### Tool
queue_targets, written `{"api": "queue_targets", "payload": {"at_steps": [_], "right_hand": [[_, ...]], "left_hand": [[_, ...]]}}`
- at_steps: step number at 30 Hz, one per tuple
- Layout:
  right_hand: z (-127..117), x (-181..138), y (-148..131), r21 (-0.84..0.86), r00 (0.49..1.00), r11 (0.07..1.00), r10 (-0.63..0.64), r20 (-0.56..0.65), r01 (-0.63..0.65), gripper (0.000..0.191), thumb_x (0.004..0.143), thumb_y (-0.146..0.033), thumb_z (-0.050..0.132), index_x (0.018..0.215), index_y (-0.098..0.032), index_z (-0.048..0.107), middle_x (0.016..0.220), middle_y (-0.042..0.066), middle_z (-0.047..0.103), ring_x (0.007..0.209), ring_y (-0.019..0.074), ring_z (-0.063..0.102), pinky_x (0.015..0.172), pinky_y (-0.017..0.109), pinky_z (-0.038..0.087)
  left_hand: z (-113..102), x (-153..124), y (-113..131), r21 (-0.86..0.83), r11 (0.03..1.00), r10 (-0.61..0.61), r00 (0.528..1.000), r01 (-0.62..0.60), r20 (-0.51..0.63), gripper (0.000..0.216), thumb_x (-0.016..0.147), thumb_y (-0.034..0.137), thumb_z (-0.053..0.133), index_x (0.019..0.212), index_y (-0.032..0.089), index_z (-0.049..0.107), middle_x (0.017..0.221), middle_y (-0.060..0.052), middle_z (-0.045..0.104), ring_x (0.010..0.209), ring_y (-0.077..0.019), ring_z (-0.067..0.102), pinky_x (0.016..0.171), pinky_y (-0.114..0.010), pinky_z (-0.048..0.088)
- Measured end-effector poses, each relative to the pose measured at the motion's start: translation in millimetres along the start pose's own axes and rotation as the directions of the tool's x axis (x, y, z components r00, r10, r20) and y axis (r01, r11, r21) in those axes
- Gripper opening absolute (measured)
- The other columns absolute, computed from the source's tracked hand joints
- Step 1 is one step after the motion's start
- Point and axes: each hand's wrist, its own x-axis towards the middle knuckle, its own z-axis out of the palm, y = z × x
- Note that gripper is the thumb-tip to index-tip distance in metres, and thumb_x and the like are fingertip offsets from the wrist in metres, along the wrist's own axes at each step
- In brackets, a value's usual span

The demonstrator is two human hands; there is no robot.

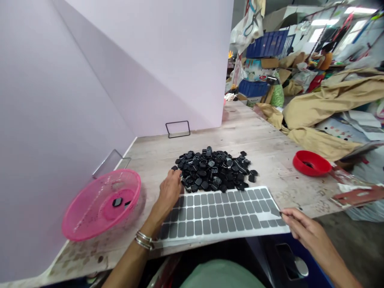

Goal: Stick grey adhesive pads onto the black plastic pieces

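Observation:
A heap of small black plastic pieces [214, 170] lies in the middle of the wooden table [264, 148]. In front of it sits a white sheet of grey rectangular stickers [222, 214]. My left hand [169, 190] reaches to the heap's left edge, fingers curled onto the pieces; what it grips is hidden. At the sheet's right end, my right hand [303, 228] pinches a thin pointed tool [282, 214] touching a grey sticker.
A pink mesh basket [100, 204] with a couple of black pieces stands at the left. A red bowl [310, 163] sits at the right near papers and tan cloth. White partition walls close off the left and back. Another person works far off at the upper right.

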Motion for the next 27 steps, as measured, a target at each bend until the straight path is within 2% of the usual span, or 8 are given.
{"api": "queue_targets", "payload": {"at_steps": [4,9,15,19,20,22,24,27], "right_hand": [[1.2,-3.9,-6.8,0.017,0.999,1.0,0.021,0.032,-0.022,0.04,0.073,-0.052,0.057,0.095,-0.019,0.066,0.05,-0.005,0.047,0.048,0.0132,0.045,0.047,0.023,0.035],[3.0,-10.6,-21.0,0.005,0.996,1.0,0.012,0.093,-0.013,0.037,0.078,-0.05,0.054,0.098,-0.019,0.063,0.053,-0.005,0.045,0.05,0.0129,0.044,0.05,0.024,0.035],[28.9,-24.1,-32.4,0.17,0.963,0.985,-0.048,0.265,0.003,0.032,0.083,-0.041,0.052,0.105,-0.019,0.061,0.075,0.0,0.053,0.055,0.0114,0.046,0.054,0.025,0.037],[55.7,-33.3,-51.6,0.349,0.884,0.937,-0.162,0.438,-0.001,0.036,0.086,-0.031,0.05,0.121,-0.025,0.055,0.08,-0.001,0.05,0.057,0.0091,0.044,0.055,0.024,0.038],[61.9,-34.8,-57.9,0.393,0.86,0.92,-0.203,0.468,0.003,0.039,0.086,-0.03,0.05,0.125,-0.026,0.052,0.08,-0.002,0.049,0.057,0.009,0.043,0.055,0.023,0.039],[72.6,-36.1,-69.9,0.442,0.822,0.897,-0.267,0.503,0.021,0.046,0.087,-0.027,0.049,0.133,-0.029,0.045,0.081,-0.002,0.049,0.06,0.0093,0.044,0.056,0.023,0.039],[80.0,-35.6,-78.0,0.426,0.792,0.902,-0.312,0.525,0.073,0.05,0.087,-0.026,0.05,0.136,-0.029,0.042,0.082,-0.002,0.05,0.062,0.0093,0.044,0.059,0.024,0.039],[83.2,-34.4,-79.0,0.341,0.778,0.928,-0.324,0.539,0.15,0.051,0.087,-0.024,0.05,0.137,-0.028,0.042,0.081,-0.003,0.053,0.062,0.0086,0.045,0.059,0.023,0.038]], "left_hand": [[10.0,13.2,-29.1,0.104,0.993,-0.055,0.997,0.05,0.047,0.019,0.088,0.021,0.043,0.101,0.017,0.057,0.101,-0.01,0.055,0.081,-0.022,0.06,0.07,-0.032,0.044],[17.4,20.9,-30.0,0.109,0.991,-0.081,0.996,0.078,0.029,0.028,0.093,0.027,0.031,0.097,0.015,0.056,0.098,-0.012,0.056,0.083,-0.0229,0.059,0.073,-0.033,0.042],[2.3,28.8,-31.0,-0.074,0.993,-0.088,0.996,0.088,0.012,0.026,0.088,0.024,0.034,0.086,0.014,0.058,0.085,-0.011,0.061,0.081,-0.0241,0.058,0.069,-0.031,0.039],[-2.1,6.1,-5.1,-0.323,0.941,-0.076,0.993,0.101,0.09,0.033,0.089,0.037,0.033,0.084,0.017,0.059,0.063,-0.001,0.059,0.06,-0.0154,0.054,0.057,-0.023,0.038],[-0.2,-4.2,6.8,-0.43,0.895,-0.057,0.986,0.12,0.155,0.035,0.089,0.041,0.034,0.084,0.017,0.059,0.057,0.002,0.055,0.053,-0.013,0.051,0.053,-0.022,0.036],[7.0,-26.8,33.4,-0.752,0.593,0.035,0.923,0.289,0.382,0.033,0.086,0.047,0.043,0.081,0.017,0.057,0.049,0.005,0.047,0.045,-0.0094,0.042,0.048,-0.019,0.031],[16.2,-46.9,58.1,-0.831,0.323,0.168,0.836,0.453,0.522,0.032,0.081,0.046,0.053,0.078,0.015,0.057,0.049,0.005,0.047,0.042,-0.0063,0.037,0.046,-0.018,0.026],[27.5,-64.5,82.2,-0.81,0.154,0.23,0.777,0.566,0.586,0.029,0.076,0.042,0.062,0.077,0.014,0.057,0.063,0.001,0.058,0.041,-0.0035,0.036,0.043,-0.018,0.019]]}}
